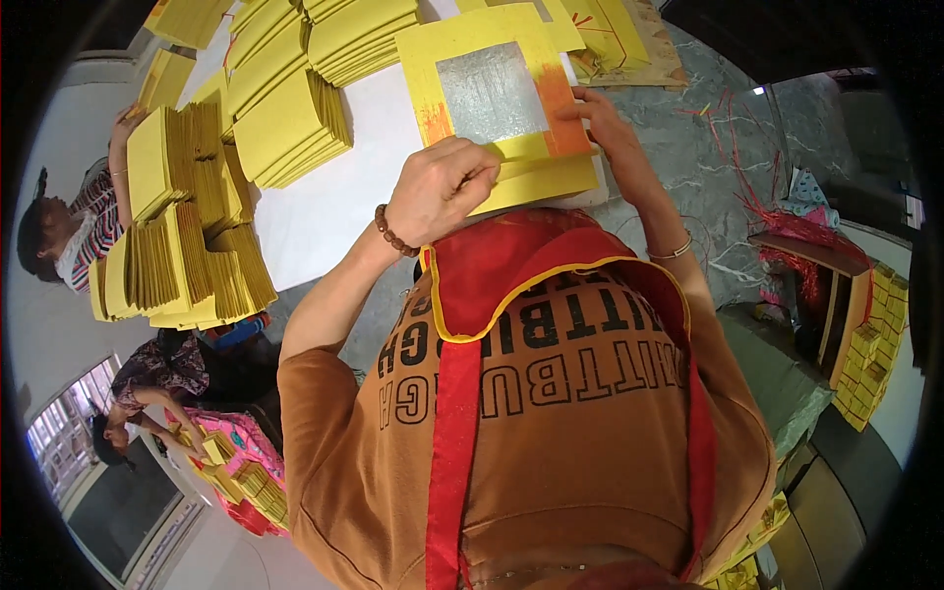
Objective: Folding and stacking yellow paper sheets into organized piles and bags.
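In front of me lies a yellow paper sheet [521, 149] with a silver square [492, 93] in its middle and orange patches on both sides. Its near edge is turned into a fold [546, 185]. My left hand [447, 187], beaded bracelet at the wrist, is closed with curled fingers on that near edge; its fingertips are partly hidden. My right hand [615, 138] has its fingers stretched out, touching the sheet's right edge beside an orange patch. More yellow sheets [615, 39] lie just beyond, to the right.
Stacks of folded yellow paper [290, 133] fill the left of the white table [305, 231]. A co-worker [74, 226] reaches to the far-left stacks; another person [157, 393] handles yellow bundles [236, 467] lower left. Red strings [762, 202] hang near a wooden stand [831, 305] at right.
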Demonstrator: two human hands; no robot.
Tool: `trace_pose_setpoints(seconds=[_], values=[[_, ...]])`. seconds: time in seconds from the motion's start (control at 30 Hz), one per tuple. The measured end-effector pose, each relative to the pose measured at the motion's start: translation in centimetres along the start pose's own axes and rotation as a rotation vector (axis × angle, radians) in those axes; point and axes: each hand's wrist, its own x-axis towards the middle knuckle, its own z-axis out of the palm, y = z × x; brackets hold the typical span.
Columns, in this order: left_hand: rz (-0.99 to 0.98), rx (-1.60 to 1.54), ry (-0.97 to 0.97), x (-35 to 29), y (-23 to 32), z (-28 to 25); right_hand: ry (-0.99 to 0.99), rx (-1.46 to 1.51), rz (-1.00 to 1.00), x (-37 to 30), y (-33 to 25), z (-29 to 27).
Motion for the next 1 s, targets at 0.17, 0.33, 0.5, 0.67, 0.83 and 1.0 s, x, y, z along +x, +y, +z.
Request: trace_pose_setpoints(seconds=[0.17,0.33,0.5,0.67,0.83,1.0], values=[[-0.353,-0.194,-0.087,0.3,0.1,-0.6,-0.251,-0.149,-0.185,-0.8,0.6,-1.1],[-0.119,-0.072,0.008,0.2,0.2,0.2,-0.187,-0.184,-0.115,-0.6,0.4,-0.6],[0.328,0.295,-0.076,0.0,-0.1,0.4,-0.203,-0.123,-0.133,-0.4,0.8,-1.1],[0.332,0.373,-0.080,-0.2,0.3,0.5,-0.223,-0.019,-0.067,-0.6,0.5,-1.2],[0.313,0.378,-0.085,0.0,0.1,0.3,-0.218,0.003,-0.043,-0.5,0.9,-1.4],[0.348,0.304,-0.044,0.1,-0.3,0.3,-0.225,0.011,-0.052,-0.3,1.4,-1.7]])
